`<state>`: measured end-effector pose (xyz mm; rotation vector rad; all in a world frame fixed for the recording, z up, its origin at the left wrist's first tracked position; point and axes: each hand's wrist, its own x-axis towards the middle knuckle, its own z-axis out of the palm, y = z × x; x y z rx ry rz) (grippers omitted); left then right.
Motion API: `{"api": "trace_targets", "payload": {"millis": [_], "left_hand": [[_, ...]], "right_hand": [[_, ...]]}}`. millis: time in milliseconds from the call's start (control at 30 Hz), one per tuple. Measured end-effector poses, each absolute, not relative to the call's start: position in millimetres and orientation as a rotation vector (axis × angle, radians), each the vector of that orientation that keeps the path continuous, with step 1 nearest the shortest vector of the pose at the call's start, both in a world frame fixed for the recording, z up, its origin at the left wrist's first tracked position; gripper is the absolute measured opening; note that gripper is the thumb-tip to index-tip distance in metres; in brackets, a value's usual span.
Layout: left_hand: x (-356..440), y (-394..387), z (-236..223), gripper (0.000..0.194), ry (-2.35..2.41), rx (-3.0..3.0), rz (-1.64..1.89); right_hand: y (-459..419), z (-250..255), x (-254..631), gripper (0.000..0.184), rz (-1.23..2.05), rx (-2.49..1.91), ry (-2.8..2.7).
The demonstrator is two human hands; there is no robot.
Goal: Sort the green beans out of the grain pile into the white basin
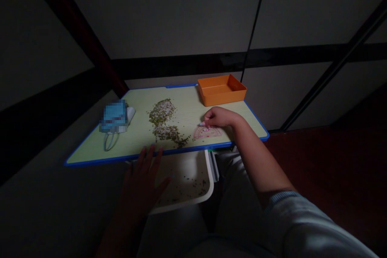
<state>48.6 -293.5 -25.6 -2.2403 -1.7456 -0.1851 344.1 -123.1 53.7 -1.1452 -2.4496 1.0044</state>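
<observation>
Pinched tight, the right hand [218, 117] holds one small pale object [202, 123], perhaps a pen, over one pink protractor [211, 133] near two touching grain heaps [163, 113], the left hand [145, 172] splayed at one desk [187, 96] edge

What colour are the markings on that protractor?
The protractor's markings look pink, in the head view.

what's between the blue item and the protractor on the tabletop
In the head view, a spread of small greenish bits lies between the blue item and the protractor.
</observation>
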Motion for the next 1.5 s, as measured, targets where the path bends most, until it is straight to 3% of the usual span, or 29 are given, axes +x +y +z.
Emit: {"api": "trace_targets", "payload": {"millis": [1500], "left_hand": [[49.2,-292.4,-32.0,0.077,-1.722,-2.232,-0.238]], "right_hand": [[-124.7,52.1,338.3,0.03,0.993,-1.08,-2.462]]}}
